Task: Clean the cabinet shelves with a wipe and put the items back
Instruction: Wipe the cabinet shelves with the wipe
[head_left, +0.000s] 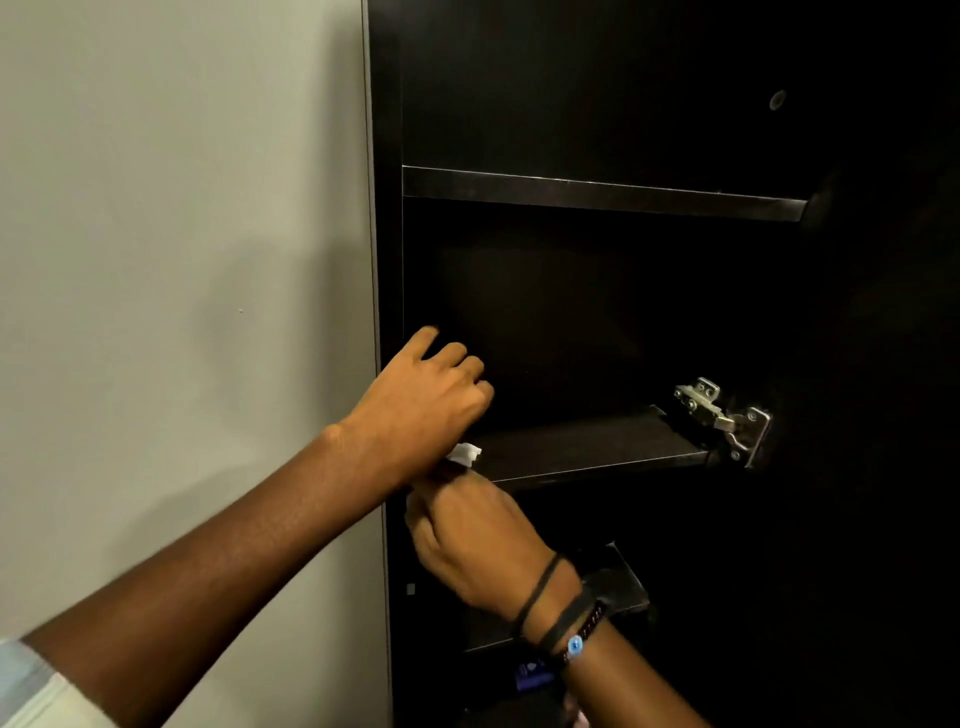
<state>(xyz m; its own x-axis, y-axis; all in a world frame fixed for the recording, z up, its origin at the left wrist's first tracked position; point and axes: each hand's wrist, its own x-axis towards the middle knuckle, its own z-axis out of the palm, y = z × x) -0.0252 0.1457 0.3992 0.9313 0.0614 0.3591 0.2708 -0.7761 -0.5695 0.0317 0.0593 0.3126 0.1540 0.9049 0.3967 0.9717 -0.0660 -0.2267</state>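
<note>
The left hand (436, 395) is hovering over the left end of the shelf (597, 447), fingers curled, though I cannot tell whether they are holding anything. Beneath it, at the shelf's near edge, the wipe (464, 454) is peeking out. It is probably soft and light, best bunched in the palm, and is looking white and crumpled. The right hand (470, 540) is sitting just below, its fingers hidden.
</note>
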